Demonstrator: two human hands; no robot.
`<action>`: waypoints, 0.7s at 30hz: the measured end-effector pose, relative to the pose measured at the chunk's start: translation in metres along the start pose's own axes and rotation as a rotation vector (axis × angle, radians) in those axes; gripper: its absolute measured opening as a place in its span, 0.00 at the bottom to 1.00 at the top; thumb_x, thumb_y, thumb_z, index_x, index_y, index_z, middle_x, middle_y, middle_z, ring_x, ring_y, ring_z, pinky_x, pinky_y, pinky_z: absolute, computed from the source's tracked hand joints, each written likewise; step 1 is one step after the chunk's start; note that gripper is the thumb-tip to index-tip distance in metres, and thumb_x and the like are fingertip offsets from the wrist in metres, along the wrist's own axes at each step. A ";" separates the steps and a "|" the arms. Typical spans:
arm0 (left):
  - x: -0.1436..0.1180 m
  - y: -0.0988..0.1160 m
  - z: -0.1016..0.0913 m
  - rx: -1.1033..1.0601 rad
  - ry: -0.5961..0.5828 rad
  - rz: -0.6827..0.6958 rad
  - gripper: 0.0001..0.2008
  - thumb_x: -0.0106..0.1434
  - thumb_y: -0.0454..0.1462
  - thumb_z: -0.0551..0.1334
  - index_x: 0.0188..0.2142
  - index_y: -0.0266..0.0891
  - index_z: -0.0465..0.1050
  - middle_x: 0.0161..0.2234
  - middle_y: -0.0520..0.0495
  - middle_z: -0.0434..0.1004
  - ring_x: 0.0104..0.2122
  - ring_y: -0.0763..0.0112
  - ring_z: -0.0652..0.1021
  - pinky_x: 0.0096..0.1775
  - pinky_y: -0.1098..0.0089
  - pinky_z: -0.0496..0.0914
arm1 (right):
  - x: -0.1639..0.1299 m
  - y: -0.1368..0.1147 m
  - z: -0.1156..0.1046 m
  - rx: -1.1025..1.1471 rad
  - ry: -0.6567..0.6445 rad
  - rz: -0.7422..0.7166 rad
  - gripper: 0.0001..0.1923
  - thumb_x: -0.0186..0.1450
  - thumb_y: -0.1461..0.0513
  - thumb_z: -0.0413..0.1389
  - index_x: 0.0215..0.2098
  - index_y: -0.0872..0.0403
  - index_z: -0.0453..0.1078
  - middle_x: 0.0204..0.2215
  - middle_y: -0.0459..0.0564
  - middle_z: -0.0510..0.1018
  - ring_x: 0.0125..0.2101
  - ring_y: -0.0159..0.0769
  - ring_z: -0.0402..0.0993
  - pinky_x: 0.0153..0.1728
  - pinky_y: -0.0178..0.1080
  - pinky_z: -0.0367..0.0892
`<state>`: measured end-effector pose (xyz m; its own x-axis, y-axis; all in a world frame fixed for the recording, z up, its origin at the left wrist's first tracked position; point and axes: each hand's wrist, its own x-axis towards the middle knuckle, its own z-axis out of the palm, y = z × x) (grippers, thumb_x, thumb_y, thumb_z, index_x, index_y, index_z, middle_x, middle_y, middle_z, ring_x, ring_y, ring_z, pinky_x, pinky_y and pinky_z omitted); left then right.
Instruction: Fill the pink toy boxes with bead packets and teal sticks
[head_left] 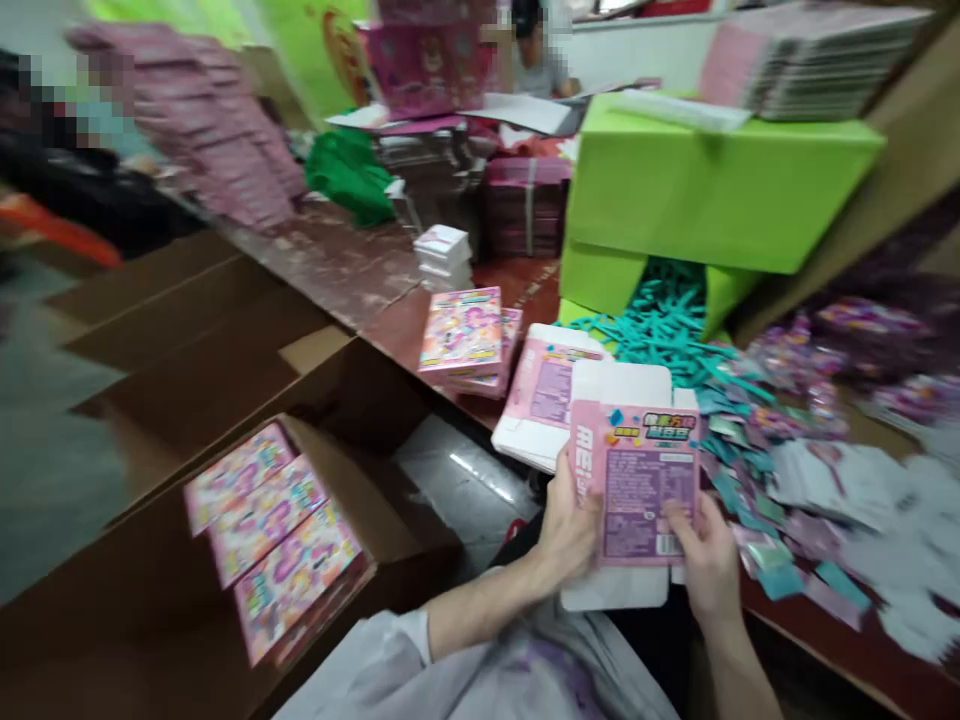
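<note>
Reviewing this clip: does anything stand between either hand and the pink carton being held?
Nothing visible does. The left hand holds the pink carton by its left side, the right hand by its right, thumb on the printed panel. Contact behind it is hidden.

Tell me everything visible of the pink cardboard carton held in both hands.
The pink cardboard carton, thin-looking, shows a purple text panel with a barcode, colourful lettering above and white letters down its left side. White flaps extend from top and bottom. Printed side facing the camera, it is held in front of a pale grey shirt. The left hand grips its left edge, the right hand its right. Whether it is flattened is unclear.
</note>
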<state>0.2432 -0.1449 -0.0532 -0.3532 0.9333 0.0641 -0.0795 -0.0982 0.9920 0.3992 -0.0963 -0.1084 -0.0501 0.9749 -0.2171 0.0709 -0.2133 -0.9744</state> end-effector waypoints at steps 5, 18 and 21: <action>0.005 -0.015 0.030 0.105 -0.292 -0.116 0.28 0.58 0.45 0.63 0.56 0.39 0.60 0.49 0.43 0.73 0.48 0.60 0.74 0.51 0.63 0.66 | -0.021 0.021 -0.015 0.106 0.053 0.040 0.26 0.59 0.49 0.59 0.50 0.53 0.67 0.44 0.53 0.77 0.42 0.42 0.75 0.45 0.41 0.69; 0.005 -0.075 0.022 -0.084 -0.502 -0.587 0.24 0.54 0.46 0.67 0.46 0.33 0.72 0.47 0.38 0.77 0.48 0.52 0.75 0.51 0.56 0.67 | -0.047 0.057 -0.073 0.126 -0.011 0.285 0.20 0.44 0.56 0.70 0.31 0.59 0.75 0.30 0.54 0.80 0.30 0.44 0.76 0.34 0.43 0.71; -0.004 -0.080 0.018 -0.160 -0.570 -0.617 0.29 0.54 0.42 0.67 0.54 0.37 0.65 0.51 0.39 0.74 0.50 0.55 0.74 0.53 0.57 0.66 | -0.049 0.058 -0.071 0.122 0.132 0.149 0.28 0.48 0.57 0.68 0.45 0.57 0.71 0.36 0.53 0.80 0.35 0.44 0.77 0.38 0.44 0.72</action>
<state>0.2676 -0.1346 -0.1312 0.3159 0.8626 -0.3952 -0.2490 0.4773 0.8427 0.4763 -0.1516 -0.1501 0.0833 0.9302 -0.3575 -0.0540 -0.3540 -0.9337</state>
